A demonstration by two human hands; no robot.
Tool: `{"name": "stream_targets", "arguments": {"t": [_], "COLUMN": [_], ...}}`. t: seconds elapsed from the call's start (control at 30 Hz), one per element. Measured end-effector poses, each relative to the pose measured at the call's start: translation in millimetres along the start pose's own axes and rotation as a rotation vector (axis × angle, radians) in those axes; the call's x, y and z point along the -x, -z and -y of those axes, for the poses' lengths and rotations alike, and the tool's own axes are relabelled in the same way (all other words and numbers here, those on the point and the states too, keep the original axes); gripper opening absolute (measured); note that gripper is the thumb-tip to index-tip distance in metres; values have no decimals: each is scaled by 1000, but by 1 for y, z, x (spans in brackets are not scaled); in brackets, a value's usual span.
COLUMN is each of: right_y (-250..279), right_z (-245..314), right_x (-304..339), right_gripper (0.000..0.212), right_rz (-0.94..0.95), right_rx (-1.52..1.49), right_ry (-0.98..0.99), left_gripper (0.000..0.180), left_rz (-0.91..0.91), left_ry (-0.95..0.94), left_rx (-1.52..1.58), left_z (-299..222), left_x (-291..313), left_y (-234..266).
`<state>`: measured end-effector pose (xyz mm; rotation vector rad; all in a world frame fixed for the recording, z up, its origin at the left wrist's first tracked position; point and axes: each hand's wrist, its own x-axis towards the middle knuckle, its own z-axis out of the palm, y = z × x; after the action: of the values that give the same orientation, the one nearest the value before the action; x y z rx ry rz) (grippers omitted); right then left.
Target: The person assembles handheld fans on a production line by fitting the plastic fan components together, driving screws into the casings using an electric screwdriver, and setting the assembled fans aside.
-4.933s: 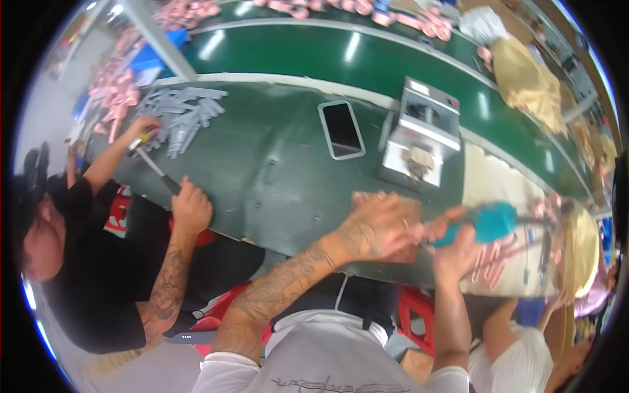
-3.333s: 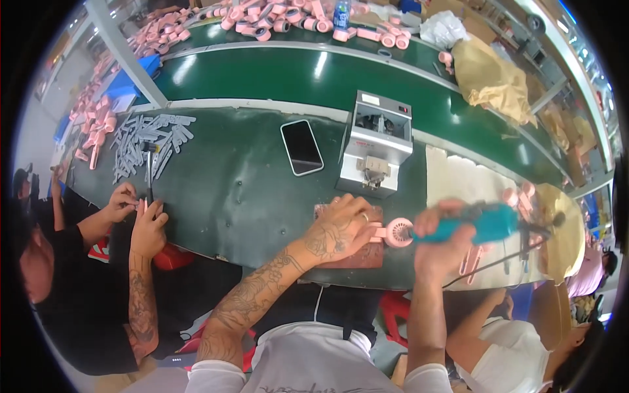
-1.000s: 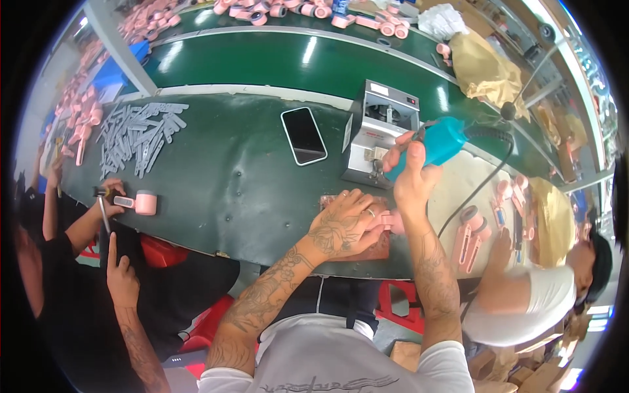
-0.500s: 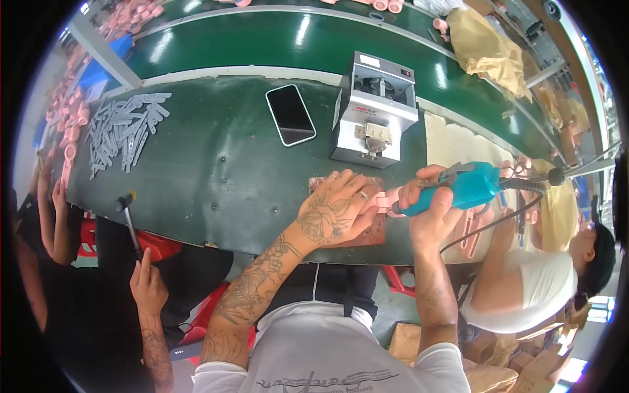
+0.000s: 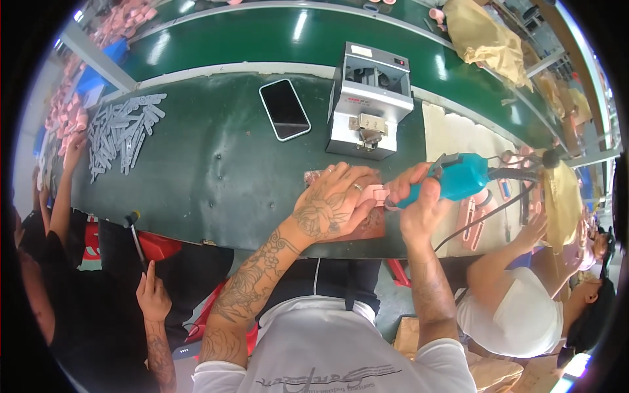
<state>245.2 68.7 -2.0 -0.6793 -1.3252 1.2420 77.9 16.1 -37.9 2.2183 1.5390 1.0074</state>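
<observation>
**Driver back at the pink part**

Since half a second ago almost nothing has shifted: both hands stay at the near edge of the green mat (image 5: 216, 170), and the view only looks a little closer to them.

I take the grey screw feeder box (image 5: 368, 101) as my landmark. My left hand (image 5: 334, 206) lies just in front of it, toward me, flat and spread, palm down, pressing on the pink part (image 5: 372, 194). Only a small end of this part shows past my fingers, so its full shape I cannot tell. It rests on a reddish block (image 5: 367, 223) at the mat's edge.

My right hand (image 5: 419, 203) is in front of the box and to its right. It is closed fully around the teal electric screwdriver (image 5: 452, 180). The tool's long axis runs almost level, from right to left, with the tip toward the pink part. The tip looks touching or nearly touching the exposed end; exactly which, I cannot see.

So the part lies just left of my right grip, under my left hand, which is nearer.

A phone (image 5: 285, 109) lies left of the box.
</observation>
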Motion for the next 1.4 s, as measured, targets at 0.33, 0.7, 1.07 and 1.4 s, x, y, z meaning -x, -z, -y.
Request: {"name": "stream_targets", "arguments": {"t": [0.33,0.7,1.07,1.4], "right_y": [27,55,60,66], "right_z": [59,70,84,67], "right_x": [64,112,139,112], "right_gripper": [73,79,82,85], "right_rz": [-34,-38,-106,-159], "right_rx": [-198,-17,43,142], "right_ry": [19,-150,-145,-150], "left_gripper": [20,18,84,19], "left_rz": [-236,-343,451,-183], "left_ry": [-62,282,288,-64], "left_rx": [-141,116,206,257], "left_z": [-9,-51,-125,-67], "left_x": [42,-12,-151,-76], "left_y": [62,51,-174,-82]}}
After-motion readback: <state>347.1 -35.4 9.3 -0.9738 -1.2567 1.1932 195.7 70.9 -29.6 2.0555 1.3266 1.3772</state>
